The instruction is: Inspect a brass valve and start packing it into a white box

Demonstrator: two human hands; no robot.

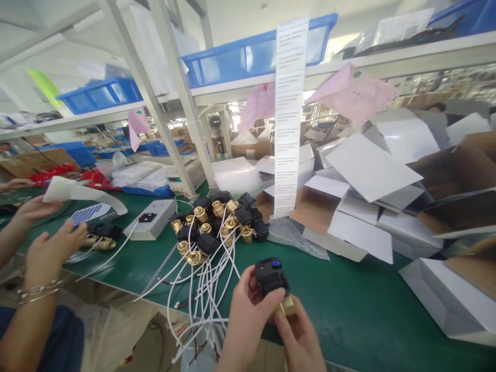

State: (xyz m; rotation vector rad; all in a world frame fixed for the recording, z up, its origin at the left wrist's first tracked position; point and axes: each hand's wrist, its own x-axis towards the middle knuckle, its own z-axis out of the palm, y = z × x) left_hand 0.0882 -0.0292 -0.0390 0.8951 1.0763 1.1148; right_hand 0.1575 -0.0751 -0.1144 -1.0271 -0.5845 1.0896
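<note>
Just above the near edge of the green bench, my left hand (248, 315) is closed round a motorized ball valve (271, 276), which has a black housing with a blue spot on top. My right hand (298, 336) grips the same valve lower down, at its brass-coloured body. Part of that body is hidden by my fingers. Farther back and to the left lies a pile of similar valves (207, 243), black housings with brass fittings. Their white cables (205, 289) hang over the bench edge.
White cardboard boxes (360, 222) crowd the right side. A printed label strip (289, 119) hangs from the shelf, above a clear plastic bag (298, 237). Left of the pile stands a grey box (155, 222). A co-worker's hands (54, 248) are at the far left, one holding a white strip.
</note>
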